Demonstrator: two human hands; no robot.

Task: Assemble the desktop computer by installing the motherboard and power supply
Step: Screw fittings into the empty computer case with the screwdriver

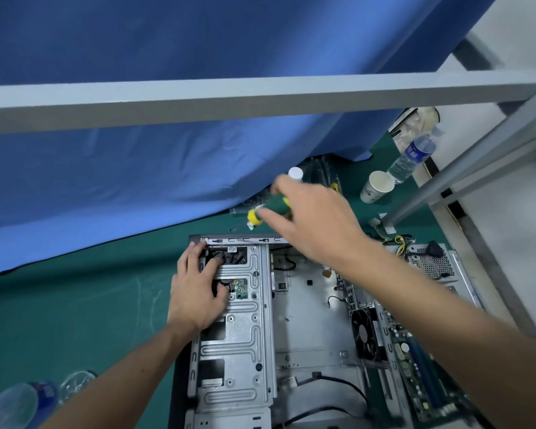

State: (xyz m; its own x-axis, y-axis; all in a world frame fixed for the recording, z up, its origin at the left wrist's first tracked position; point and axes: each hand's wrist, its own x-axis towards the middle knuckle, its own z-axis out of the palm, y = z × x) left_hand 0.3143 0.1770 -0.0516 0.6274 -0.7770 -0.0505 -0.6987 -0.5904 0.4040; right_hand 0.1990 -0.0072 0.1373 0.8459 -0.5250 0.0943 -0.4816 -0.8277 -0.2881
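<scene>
Right hand (314,218) has its grip around a green and yellow screwdriver (268,210). Left hand (198,286) rests with loose fingers on the metal computer case (239,335). Paper cup (376,186) and bottle (412,157) stand upper right.

Blue curtain (136,168) drapes onto a green table (75,305) (grey shelf rail (229,100) overhead, seemingly).

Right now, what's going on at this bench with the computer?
A person is working over an open desktop case lying on a green mat. The left hand rests on the metal drive cage, fingers at its cutouts. The right hand holds a green and yellow screwdriver above the case's far edge. The motherboard sits outside the case, to its right, not yet installed.
</scene>
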